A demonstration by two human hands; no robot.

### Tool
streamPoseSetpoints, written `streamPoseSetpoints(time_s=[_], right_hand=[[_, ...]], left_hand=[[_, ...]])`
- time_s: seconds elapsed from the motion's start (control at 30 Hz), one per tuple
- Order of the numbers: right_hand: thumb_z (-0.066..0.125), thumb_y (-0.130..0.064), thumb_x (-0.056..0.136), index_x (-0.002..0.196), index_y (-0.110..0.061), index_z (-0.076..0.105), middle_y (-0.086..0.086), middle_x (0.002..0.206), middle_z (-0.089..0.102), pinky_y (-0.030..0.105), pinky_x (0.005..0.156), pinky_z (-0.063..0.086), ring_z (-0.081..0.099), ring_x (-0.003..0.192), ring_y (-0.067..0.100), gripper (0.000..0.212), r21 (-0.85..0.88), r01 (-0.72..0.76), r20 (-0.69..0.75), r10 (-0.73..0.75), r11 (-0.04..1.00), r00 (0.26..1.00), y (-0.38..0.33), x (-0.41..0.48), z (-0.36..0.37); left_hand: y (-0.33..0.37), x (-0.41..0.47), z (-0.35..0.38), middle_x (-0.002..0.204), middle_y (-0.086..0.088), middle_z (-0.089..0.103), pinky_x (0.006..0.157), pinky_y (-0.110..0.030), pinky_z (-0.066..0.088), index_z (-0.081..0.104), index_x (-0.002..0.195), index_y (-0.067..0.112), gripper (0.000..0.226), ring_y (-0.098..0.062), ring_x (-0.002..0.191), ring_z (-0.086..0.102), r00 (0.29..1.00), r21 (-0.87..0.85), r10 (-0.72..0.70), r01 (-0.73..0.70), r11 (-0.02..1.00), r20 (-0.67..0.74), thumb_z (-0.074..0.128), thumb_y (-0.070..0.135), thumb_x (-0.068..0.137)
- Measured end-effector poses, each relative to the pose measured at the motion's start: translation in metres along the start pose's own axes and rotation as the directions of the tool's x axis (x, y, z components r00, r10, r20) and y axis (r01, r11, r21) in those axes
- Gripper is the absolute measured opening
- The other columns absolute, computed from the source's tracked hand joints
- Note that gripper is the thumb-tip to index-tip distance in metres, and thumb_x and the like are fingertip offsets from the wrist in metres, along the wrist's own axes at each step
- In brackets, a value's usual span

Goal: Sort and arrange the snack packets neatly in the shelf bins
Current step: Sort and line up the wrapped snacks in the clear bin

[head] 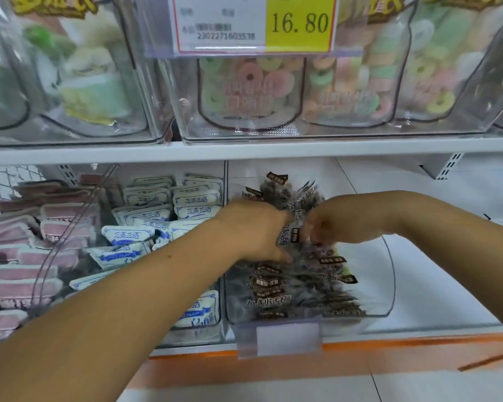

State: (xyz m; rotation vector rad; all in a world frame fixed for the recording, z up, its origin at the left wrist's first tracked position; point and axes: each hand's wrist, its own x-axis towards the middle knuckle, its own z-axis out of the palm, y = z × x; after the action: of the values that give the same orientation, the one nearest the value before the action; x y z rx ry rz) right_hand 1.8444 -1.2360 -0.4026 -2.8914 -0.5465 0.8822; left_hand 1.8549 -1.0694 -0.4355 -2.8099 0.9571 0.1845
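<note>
A clear plastic bin [388, 288] on the lower shelf holds a heap of dark brown plum snack packets [296, 282]. Both my hands reach into this bin from above. My left hand [253, 227] lies over the heap, fingers curled round a packet with white lettering [285, 235]. My right hand [328, 220] pinches the same cluster of packets from the right. More dark packets [276, 190] stand up behind my hands. The bin's right part holds no packets.
To the left, one bin holds white-and-blue packets [154, 219] and another pink packets [26, 256]. The upper shelf carries clear bins of pastel ring candies [250, 85] and green-white sweets [93, 91], with a yellow price tag [299, 23]. A white shelf edge [244, 150] runs between the levels.
</note>
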Motion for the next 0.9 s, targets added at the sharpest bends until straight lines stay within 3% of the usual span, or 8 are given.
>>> streamPoseSetpoints(time_s=[0.1, 0.27, 0.43, 0.5, 0.57, 0.67, 0.73, 0.9], right_hand=[[0.044, -0.006, 0.096, 0.126, -0.022, 0.059, -0.005, 0.113, 0.064, 0.017, 0.074, 0.047, 0.062, 0.093, 0.011, 0.037, 0.019, -0.029, 0.018, 0.029, 0.999, 0.999, 0.0, 0.009, -0.002], [0.052, -0.019, 0.096, 0.127, -0.03, 0.059, -0.009, 0.108, 0.062, 0.03, 0.089, 0.051, 0.062, 0.097, 0.015, 0.033, 0.072, -0.002, 0.054, -0.002, 0.997, 0.999, 0.005, 0.009, -0.007], [0.053, -0.062, 0.087, 0.114, -0.032, 0.067, -0.013, 0.11, 0.065, 0.032, 0.096, 0.044, 0.057, 0.104, 0.01, 0.043, -0.117, 0.043, 0.078, -0.034, 0.992, 0.996, -0.003, 0.021, -0.003], [0.062, -0.058, 0.083, 0.114, -0.029, 0.066, -0.007, 0.108, 0.067, 0.033, 0.093, 0.047, 0.061, 0.104, 0.015, 0.042, -0.126, 0.063, 0.049, -0.057, 0.99, 0.997, -0.003, 0.032, 0.002], [0.071, -0.046, 0.08, 0.133, -0.028, 0.051, -0.005, 0.118, 0.059, 0.036, 0.095, 0.047, 0.057, 0.111, 0.019, 0.059, -0.077, 0.023, 0.037, -0.02, 0.997, 0.999, -0.003, 0.039, 0.005], [0.078, -0.039, 0.075, 0.15, -0.031, 0.022, -0.002, 0.154, 0.032, 0.042, 0.107, 0.039, 0.039, 0.134, 0.023, 0.094, -0.033, -0.029, 0.086, 0.032, 0.999, 0.996, -0.002, 0.049, 0.005], [0.077, -0.037, 0.075, 0.151, -0.031, 0.019, -0.001, 0.157, 0.025, 0.043, 0.108, 0.037, 0.032, 0.139, 0.024, 0.096, -0.029, -0.057, 0.135, 0.06, 0.998, 0.989, -0.002, 0.055, 0.005], [0.062, -0.037, 0.089, 0.145, -0.021, 0.037, -0.002, 0.109, 0.061, 0.033, 0.079, 0.05, 0.058, 0.095, 0.016, 0.063, -0.054, -0.04, 0.002, 0.04, 0.998, 0.999, -0.001, 0.056, 0.01]], left_hand=[[0.0, 0.001, -0.004, 0.084, 0.003, 0.058, 0.05, -0.026, 0.039, 0.04, 0.137, 0.027, 0.065, -0.016, 0.068, 0.054, 0.998, -0.012, 0.024, -0.024, 1.0, 0.052, 0.06, 0.058, 0.084], [-0.014, -0.01, -0.013, 0.071, 0.003, 0.048, 0.049, -0.026, 0.036, 0.047, 0.126, 0.03, 0.032, -0.01, 0.057, 0.045, 0.999, -0.176, -0.02, 0.013, 0.984, -0.04, 0.051, 0.025, 0.095], [-0.042, -0.02, -0.008, 0.111, -0.004, 0.066, 0.069, -0.036, 0.055, 0.036, 0.135, 0.054, 0.066, -0.021, 0.074, 0.064, 0.993, -0.241, -0.028, -0.001, 0.971, -0.116, 0.046, 0.005, 0.091], [-0.04, -0.019, -0.005, 0.125, -0.002, 0.062, 0.081, -0.033, 0.053, 0.049, 0.135, 0.042, 0.057, -0.02, 0.09, 0.063, 0.993, -0.2, -0.041, 0.018, 0.98, -0.112, 0.048, 0.004, 0.092], [-0.038, -0.02, -0.005, 0.127, -0.002, 0.062, 0.088, -0.031, 0.05, 0.055, 0.133, 0.033, 0.048, -0.019, 0.099, 0.061, 0.992, -0.176, -0.05, 0.029, 0.984, -0.114, 0.05, 0.006, 0.093], [-0.038, -0.027, -0.007, 0.126, 0.0, 0.062, 0.091, -0.031, 0.049, 0.056, 0.133, 0.03, 0.044, -0.017, 0.102, 0.061, 0.992, -0.169, -0.042, 0.022, 0.985, -0.117, 0.053, 0.011, 0.093], [-0.037, -0.03, -0.007, 0.121, 0.003, 0.064, 0.086, -0.027, 0.048, 0.058, 0.131, 0.029, 0.038, -0.016, 0.098, 0.06, 0.992, -0.159, -0.03, 0.011, 0.987, -0.121, 0.057, 0.021, 0.093], [-0.038, -0.031, -0.002, 0.11, 0.011, 0.068, 0.082, -0.025, 0.048, 0.068, 0.112, 0.032, 0.023, -0.011, 0.095, 0.062, 0.988, -0.243, -0.051, 0.014, 0.97, -0.148, 0.061, 0.025, 0.092]])
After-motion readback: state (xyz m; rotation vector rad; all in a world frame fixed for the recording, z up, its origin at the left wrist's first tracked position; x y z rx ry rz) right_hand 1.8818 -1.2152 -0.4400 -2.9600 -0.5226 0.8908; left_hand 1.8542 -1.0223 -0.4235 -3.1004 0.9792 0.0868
